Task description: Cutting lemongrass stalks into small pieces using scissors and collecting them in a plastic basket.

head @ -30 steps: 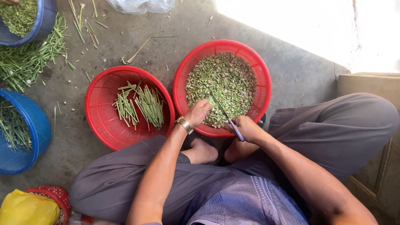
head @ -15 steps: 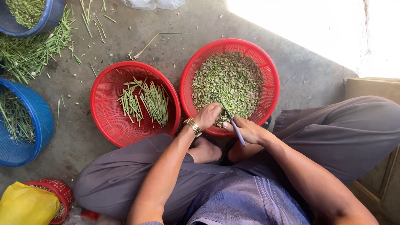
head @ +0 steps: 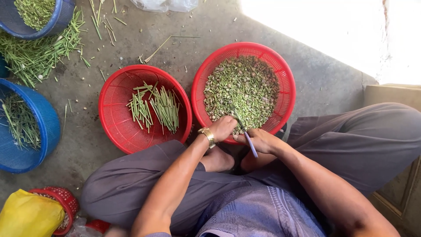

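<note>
I sit cross-legged on a concrete floor. My right hand (head: 261, 140) grips a small knife with a purple handle (head: 250, 145), its blade pointing up over the near rim of a red basket (head: 287, 83) full of chopped green pieces. My left hand (head: 222, 127), with a gold watch at the wrist, is closed at the basket's near edge right beside the blade; what it pinches is hidden. A second red basket (head: 115, 94) to the left holds several cut green stalks (head: 164, 107).
A blue basket (head: 41, 118) with green stalks sits at the far left, another blue basket (head: 57, 19) at the top left. Loose stalks (head: 39, 52) litter the floor between them. A yellow bag (head: 26, 215) and small red basket lie bottom left.
The view has shifted slightly, so the baskets sit further right and lower. Both hands stay together at the near rim of the basket, the knife tilting a little.
</note>
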